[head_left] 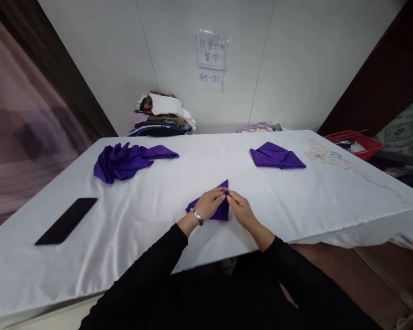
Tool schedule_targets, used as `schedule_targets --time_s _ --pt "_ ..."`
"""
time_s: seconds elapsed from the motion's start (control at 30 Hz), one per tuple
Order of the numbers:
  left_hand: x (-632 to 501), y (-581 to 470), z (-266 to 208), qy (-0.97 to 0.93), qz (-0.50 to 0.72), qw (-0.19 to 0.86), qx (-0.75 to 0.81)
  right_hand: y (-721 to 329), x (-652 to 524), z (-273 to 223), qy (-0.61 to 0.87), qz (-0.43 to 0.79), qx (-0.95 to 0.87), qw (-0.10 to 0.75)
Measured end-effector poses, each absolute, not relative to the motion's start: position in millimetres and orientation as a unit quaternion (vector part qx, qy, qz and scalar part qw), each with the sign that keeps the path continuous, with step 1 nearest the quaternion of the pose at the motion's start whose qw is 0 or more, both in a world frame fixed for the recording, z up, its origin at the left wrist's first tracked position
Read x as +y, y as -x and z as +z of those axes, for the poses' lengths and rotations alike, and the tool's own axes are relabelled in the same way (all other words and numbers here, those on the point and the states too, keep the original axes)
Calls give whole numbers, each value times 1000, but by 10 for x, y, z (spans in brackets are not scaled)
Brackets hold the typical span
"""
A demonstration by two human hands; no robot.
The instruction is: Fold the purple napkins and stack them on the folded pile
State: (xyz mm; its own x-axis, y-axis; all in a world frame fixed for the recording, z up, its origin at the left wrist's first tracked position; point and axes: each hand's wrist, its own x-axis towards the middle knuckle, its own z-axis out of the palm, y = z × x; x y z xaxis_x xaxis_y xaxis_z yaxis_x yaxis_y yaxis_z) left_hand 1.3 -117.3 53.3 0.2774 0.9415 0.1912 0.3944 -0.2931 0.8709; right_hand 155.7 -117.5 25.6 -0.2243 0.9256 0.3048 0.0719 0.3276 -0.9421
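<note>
A purple cloth napkin (222, 212), folded to a pointed shape with layered edges at its left, lies on the white tablecloth near the front edge. My left hand (209, 203) rests over it, wearing a silver bracelet, with its fingertips pinched on the napkin's right side. From the right, my right hand (240, 205) pinches the same spot, thumb and finger on a small purple fold. The two hands' fingertips almost meet there. Part of the napkin is hidden beneath my left hand.
A crumpled purple cloth (122, 162) lies at the left, a folded purple napkin (277, 156) at the right. A dark flat rectangle (67, 221) is at the left front. Stacked clothes (163, 117) stand by the wall; a red basket (368, 145) sits beyond the right edge.
</note>
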Motion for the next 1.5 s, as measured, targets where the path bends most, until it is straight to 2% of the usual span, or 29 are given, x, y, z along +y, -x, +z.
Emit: schedule_targets --time_s 0.3,0.83,1.07,1.5 --pt "-1177 -34 545 -677 385 380 499 -1607 -1295 51 438 481 -570 502" --pt "-1174 -46 497 -648 422 424 471 -1549 -1319 165 415 426 -622 510" --pt "-1182 -48 537 -675 384 402 485 -1535 -1334 191 407 427 -633 502" --pt "-1280 -76 558 -714 388 354 463 -1543 -1342 215 401 478 -610 488"
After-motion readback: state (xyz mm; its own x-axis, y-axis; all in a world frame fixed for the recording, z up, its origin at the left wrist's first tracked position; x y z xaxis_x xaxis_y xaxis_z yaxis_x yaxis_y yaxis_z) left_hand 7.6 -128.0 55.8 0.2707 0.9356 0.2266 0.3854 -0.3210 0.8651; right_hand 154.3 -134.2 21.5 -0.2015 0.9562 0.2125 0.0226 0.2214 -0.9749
